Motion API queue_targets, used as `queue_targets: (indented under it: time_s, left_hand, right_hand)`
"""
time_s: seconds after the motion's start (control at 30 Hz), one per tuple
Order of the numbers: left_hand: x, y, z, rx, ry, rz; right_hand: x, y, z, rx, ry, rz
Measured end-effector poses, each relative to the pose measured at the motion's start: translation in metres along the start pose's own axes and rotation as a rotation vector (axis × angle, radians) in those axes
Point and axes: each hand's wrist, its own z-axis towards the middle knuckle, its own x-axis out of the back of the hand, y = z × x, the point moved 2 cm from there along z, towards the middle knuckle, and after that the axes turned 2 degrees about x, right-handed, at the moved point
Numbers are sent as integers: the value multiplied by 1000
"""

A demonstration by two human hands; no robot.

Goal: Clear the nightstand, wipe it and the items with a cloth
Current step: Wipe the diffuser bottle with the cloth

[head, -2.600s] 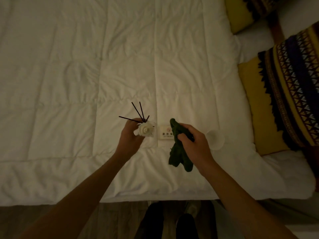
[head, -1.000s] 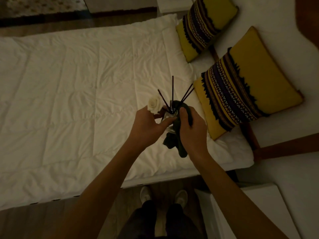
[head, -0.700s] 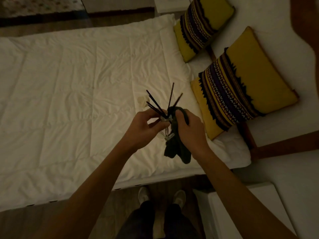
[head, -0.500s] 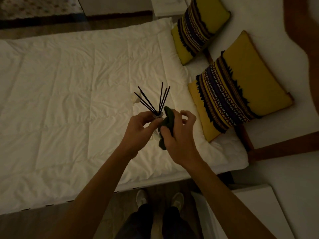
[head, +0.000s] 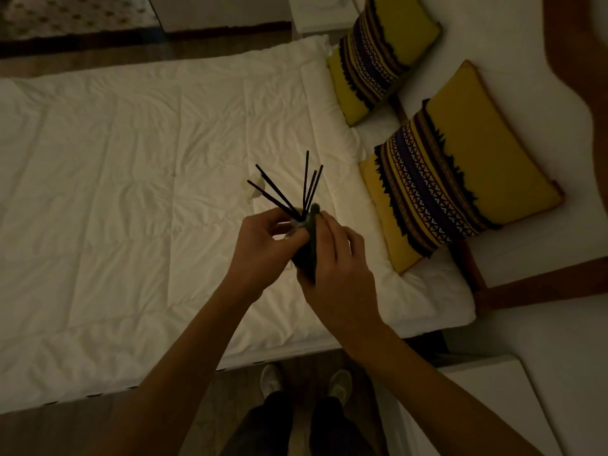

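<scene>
I hold a reed diffuser (head: 297, 222) over the white bed; its dark sticks (head: 306, 185) fan upward. My left hand (head: 263, 248) grips the small bottle near its neck. My right hand (head: 335, 264) presses a dark green cloth (head: 311, 245) against the bottle's right side, and the cloth hides most of the bottle. A small white flower-shaped piece (head: 255, 189) lies on the duvet just beyond the sticks. The white nightstand top (head: 487, 396) shows at lower right.
The white duvet (head: 131, 199) fills the left and centre. Two yellow patterned cushions (head: 460, 172) (head: 378, 51) lie at the bed's head on the right. A brown wooden headboard strip (head: 543, 284) runs beside them. My shoes (head: 273, 376) stand on the floor below.
The white flower piece left my left hand and now lies on the duvet. My right hand has brought the cloth against the bottle and shifted along its side. The view swung right.
</scene>
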Motion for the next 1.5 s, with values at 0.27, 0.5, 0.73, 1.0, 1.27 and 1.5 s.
queue_targets:
  time_s: [0.27, 0.5, 0.73, 1.0, 1.27, 1.5]
  left_hand:
    - [5, 5, -2, -144, -17, 130]
    - [14, 5, -3, -174, -152, 162]
    - [16, 9, -2, -141, -369, -50]
    - [-5, 15, 2, -140, -198, -11]
    - [-20, 16, -5, -115, 134, 167]
    - [-16, 19, -11, -301, -19, 336]
  right_hand:
    - [3, 7, 21, -67, -218, 149]
    - [1, 27, 36, -230, -465, 504]
    - [5, 37, 36, -241, -539, 821]
    - [0, 28, 29, -296, -119, 748]
    - [-4, 32, 13, -329, -51, 521]
    - [3, 43, 20, -102, -276, 255]
